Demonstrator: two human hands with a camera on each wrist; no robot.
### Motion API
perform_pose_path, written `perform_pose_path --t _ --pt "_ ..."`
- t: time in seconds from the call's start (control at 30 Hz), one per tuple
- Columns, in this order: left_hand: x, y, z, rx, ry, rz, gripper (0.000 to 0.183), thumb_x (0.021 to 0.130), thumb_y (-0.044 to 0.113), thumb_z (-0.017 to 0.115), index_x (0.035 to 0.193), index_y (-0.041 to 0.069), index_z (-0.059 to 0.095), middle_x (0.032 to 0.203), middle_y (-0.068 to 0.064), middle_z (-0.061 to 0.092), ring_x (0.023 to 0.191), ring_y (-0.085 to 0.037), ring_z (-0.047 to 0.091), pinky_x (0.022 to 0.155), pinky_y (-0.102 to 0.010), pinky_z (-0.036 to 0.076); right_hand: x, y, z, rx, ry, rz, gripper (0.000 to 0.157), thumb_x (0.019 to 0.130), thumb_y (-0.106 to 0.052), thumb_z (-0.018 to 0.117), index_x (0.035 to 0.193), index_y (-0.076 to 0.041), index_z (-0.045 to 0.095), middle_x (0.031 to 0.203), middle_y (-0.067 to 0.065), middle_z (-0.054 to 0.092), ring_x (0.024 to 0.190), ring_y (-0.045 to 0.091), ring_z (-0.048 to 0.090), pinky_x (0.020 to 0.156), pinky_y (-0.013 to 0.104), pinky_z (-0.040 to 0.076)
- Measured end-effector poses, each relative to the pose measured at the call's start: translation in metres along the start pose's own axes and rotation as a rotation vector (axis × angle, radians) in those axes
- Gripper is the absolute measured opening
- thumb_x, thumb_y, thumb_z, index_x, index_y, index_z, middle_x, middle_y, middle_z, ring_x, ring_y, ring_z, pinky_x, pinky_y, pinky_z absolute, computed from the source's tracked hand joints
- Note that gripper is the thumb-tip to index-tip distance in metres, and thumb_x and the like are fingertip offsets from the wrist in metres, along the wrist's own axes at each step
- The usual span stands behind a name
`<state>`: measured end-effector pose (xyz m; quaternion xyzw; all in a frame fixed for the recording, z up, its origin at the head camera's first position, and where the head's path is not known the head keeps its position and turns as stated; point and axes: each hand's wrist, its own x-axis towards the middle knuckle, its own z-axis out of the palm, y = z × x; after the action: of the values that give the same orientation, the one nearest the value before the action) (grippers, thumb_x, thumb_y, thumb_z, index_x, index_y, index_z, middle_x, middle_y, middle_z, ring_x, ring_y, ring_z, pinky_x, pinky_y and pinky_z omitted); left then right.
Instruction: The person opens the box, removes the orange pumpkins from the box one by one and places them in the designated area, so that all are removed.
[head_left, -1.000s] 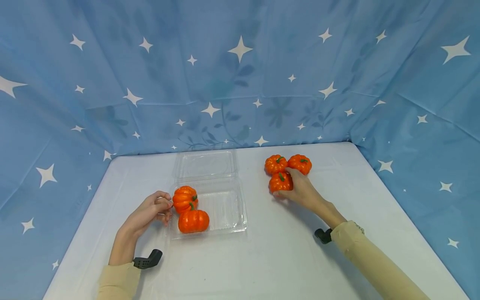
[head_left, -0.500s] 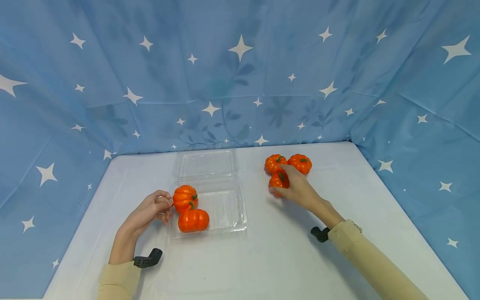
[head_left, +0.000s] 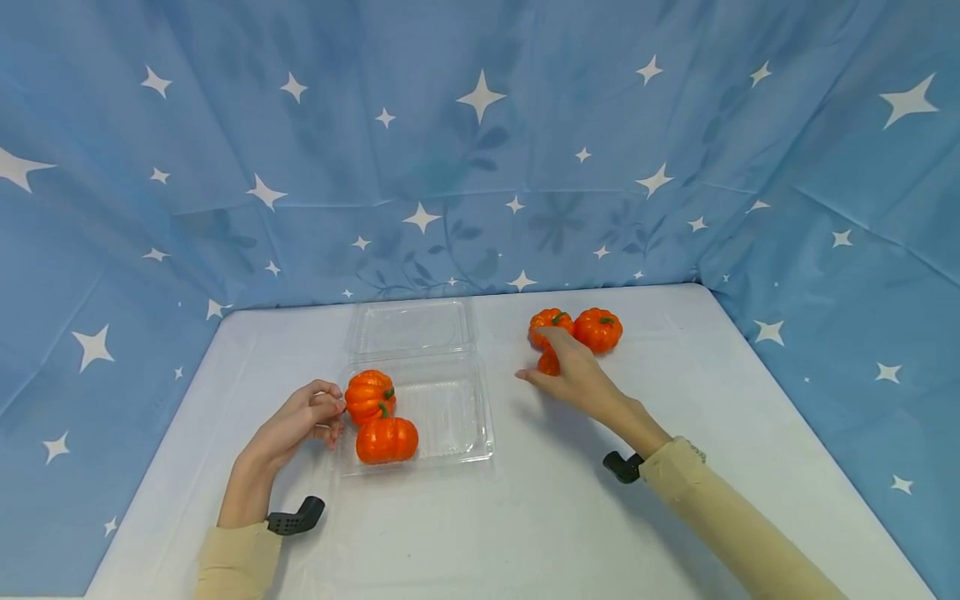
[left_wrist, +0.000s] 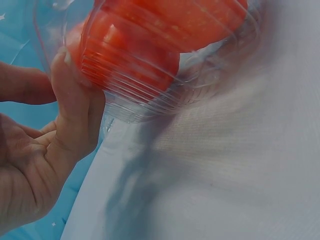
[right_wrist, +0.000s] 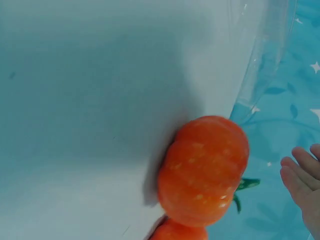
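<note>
Two small orange pumpkins, an upper one (head_left: 369,397) and a lower one (head_left: 387,441), sit in the left side of an open clear plastic clamshell container (head_left: 453,417). My left hand (head_left: 303,417) pinches the container's left edge; the left wrist view has a fingertip against its ribbed wall (left_wrist: 135,102). Over a third pumpkin (head_left: 549,362) hovers my right hand (head_left: 581,379), thumb and fingers spread and partly hiding it. In the right wrist view, that hand (right_wrist: 306,187) is apart from the nearby pumpkin (right_wrist: 205,170), its fingers extended.
Just behind the right hand, two more pumpkins, one at left (head_left: 551,321) and one at right (head_left: 598,331), stand on the white table (head_left: 450,533). The container's lid (head_left: 412,327) lies folded back toward the blue star-patterned curtain (head_left: 480,167).
My right hand has come away from around the front pumpkin and shifted left, covering more of it in the head view. My left hand and the container have stayed put.
</note>
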<state>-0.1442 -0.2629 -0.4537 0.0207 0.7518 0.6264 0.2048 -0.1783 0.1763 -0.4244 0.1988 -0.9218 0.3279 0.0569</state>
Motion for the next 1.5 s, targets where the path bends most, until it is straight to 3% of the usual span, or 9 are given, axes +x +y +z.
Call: perform_pose_path --t 0.47,0.73,1.23,1.5 --pt "0.000 0.001 0.001 0.014 0.004 -0.003 0.027 0.102 0.004 0.046 0.123 -0.008 0.035 0.080 -0.009 0.058 0.067 -0.019 0.057 0.058 -0.033 0.058 0.002 -0.026 0.011 0.038 -0.064 -0.018 0.076 0.089 -0.038 0.080 0.147 0.000 0.049 0.148 0.017 0.055 0.134 0.037 0.056 0.106 0.053 0.051" --pt "-0.001 0.002 0.001 0.005 0.007 -0.009 0.027 0.103 0.004 0.046 0.124 -0.008 0.035 0.080 -0.009 0.058 0.067 -0.018 0.057 0.058 -0.033 0.057 0.005 -0.038 0.018 0.027 -0.105 -0.017 0.078 0.090 -0.043 0.078 0.148 -0.001 0.048 0.149 0.015 0.054 0.139 0.034 0.052 0.111 0.053 0.047" --pt "-0.001 0.001 0.001 -0.001 0.000 -0.005 0.024 0.103 0.004 0.046 0.122 -0.007 0.035 0.079 -0.008 0.058 0.066 -0.018 0.057 0.058 -0.033 0.057 0.006 -0.060 0.040 0.149 -0.154 -0.058 0.075 0.091 -0.043 0.077 0.147 -0.002 0.050 0.149 0.014 0.056 0.132 0.037 0.058 0.107 0.051 0.051" --pt "-0.001 0.002 0.001 -0.004 0.005 -0.007 0.025 0.102 0.003 0.045 0.122 -0.007 0.035 0.079 -0.008 0.058 0.066 -0.018 0.057 0.057 -0.033 0.057 0.006 -0.071 0.051 0.199 -0.225 -0.045 0.071 0.092 -0.038 0.076 0.146 0.000 0.051 0.148 0.016 0.056 0.130 0.039 0.059 0.105 0.052 0.052"
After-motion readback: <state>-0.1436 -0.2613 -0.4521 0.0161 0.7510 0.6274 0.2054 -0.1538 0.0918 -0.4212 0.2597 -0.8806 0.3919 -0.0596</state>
